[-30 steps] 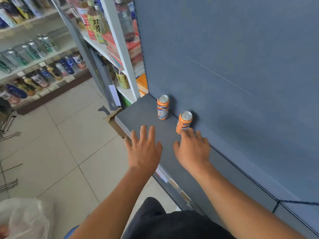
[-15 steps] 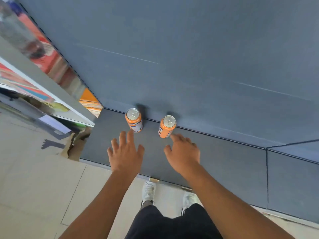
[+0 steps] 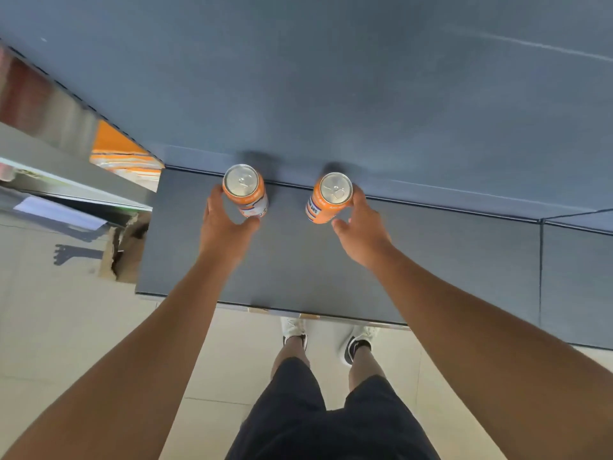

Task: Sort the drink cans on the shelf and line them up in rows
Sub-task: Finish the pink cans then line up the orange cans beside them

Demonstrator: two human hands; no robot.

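The left hand [image 3: 225,227] is curling round the left can [image 3: 245,190], with the fingers on its far side and the thumb on the near side. The right hand [image 3: 365,234] is wrapping the right can [image 3: 331,197] in the same way. Both cans are standing on the dark shelf [image 3: 298,267], close against the back panel [image 3: 331,94] and well apart from each other. The right can is seeming to lean a little, though this may be only the wide lens. I think each hand should be gripping around the body and keeping its can upright while bringing both into one line. Both lids are showing unopened tabs, so the drink inside is not visible.
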